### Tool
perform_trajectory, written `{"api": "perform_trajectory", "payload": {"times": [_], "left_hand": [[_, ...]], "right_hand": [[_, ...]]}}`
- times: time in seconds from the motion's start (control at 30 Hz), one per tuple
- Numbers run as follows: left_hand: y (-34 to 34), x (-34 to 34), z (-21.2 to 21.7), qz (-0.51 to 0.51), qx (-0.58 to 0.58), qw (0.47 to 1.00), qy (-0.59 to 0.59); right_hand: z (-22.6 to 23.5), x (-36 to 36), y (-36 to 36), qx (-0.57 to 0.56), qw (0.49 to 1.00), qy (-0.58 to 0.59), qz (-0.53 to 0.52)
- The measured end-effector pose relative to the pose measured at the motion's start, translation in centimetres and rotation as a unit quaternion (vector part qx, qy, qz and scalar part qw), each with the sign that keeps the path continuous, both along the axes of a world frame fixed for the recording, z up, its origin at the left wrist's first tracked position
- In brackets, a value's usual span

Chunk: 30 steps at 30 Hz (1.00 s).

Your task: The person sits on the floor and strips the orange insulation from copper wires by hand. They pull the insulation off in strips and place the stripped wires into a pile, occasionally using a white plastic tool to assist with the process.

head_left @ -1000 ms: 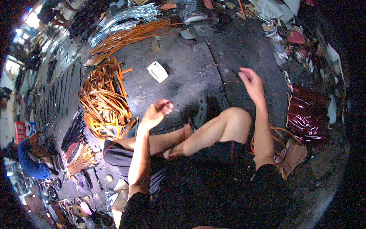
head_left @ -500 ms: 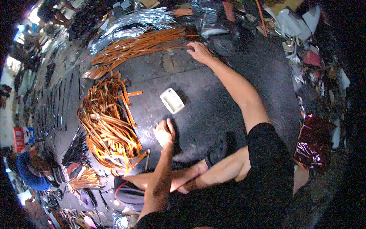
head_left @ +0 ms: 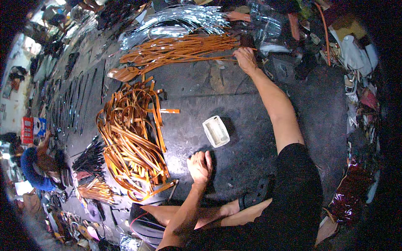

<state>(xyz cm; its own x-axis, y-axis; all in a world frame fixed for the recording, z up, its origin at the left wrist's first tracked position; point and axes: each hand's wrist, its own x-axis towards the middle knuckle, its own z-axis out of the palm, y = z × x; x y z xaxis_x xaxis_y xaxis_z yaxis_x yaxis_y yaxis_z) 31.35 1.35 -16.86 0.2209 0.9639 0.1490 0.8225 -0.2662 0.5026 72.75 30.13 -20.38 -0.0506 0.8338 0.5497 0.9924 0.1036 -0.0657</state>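
The dark floor [head_left: 251, 108] has a big bare patch in the middle, with room to move. Stuff crowds all its edges. On the left side lies a big loose heap of orange straps [head_left: 132, 142], curled and tangled. Along the far edge lies a long bundle of orange strips [head_left: 180, 50], laid out mostly straight. Behind it are shiny silver strips [head_left: 176, 21]. The right edge is full of scraps, bags and bits of many colours. A small white tray [head_left: 216, 131] sits alone on the bare patch, between the two hands and apart from both.

The right hand [head_left: 245, 58] is stretched far out, with the arm long and nearly straight. It is at the right end of the long bundle of orange strips, touching the ends there. The fingers are bent down onto the strips, but I cannot tell if the grip is closed around any of them.

The left hand [head_left: 200, 166] is close to the body. It rests on the floor with the fingers curled in, just beside the heap of orange straps. Its grip holds nothing that I can see. The left arm is bent and comes up from the bottom edge.

The person sits low on the floor with bare legs folded in front. Another person in blue [head_left: 31, 167] is far off at the left edge.
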Motion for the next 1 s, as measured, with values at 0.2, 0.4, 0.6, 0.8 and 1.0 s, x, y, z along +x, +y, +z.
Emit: {"api": "perform_trajectory", "payload": {"times": [0.2,0.4,0.6,0.8,1.0], "left_hand": [[0.1,0.1,0.2,-0.002,-0.001,1.000,0.005],[0.0,0.0,0.3,0.001,-0.002,1.000,0.009],[-0.3,-0.2,0.0,0.003,0.004,1.000,0.013],[-0.4,-0.2,0.2,-0.008,-0.010,1.000,0.009],[0.0,0.0,-0.6,-0.048,0.142,0.982,-0.115]], "right_hand": [[2.6,-0.3,-1.2,-0.076,0.996,0.031,0.018],[4.4,-5.6,-1.6,0.126,0.991,-0.045,-0.014],[4.4,-10.6,-1.8,-0.119,0.989,0.003,-0.089],[10.7,-12.9,-10.9,-0.160,0.986,0.017,-0.036],[14.1,-7.9,-32.3,-0.198,0.972,0.120,-0.034]]}}
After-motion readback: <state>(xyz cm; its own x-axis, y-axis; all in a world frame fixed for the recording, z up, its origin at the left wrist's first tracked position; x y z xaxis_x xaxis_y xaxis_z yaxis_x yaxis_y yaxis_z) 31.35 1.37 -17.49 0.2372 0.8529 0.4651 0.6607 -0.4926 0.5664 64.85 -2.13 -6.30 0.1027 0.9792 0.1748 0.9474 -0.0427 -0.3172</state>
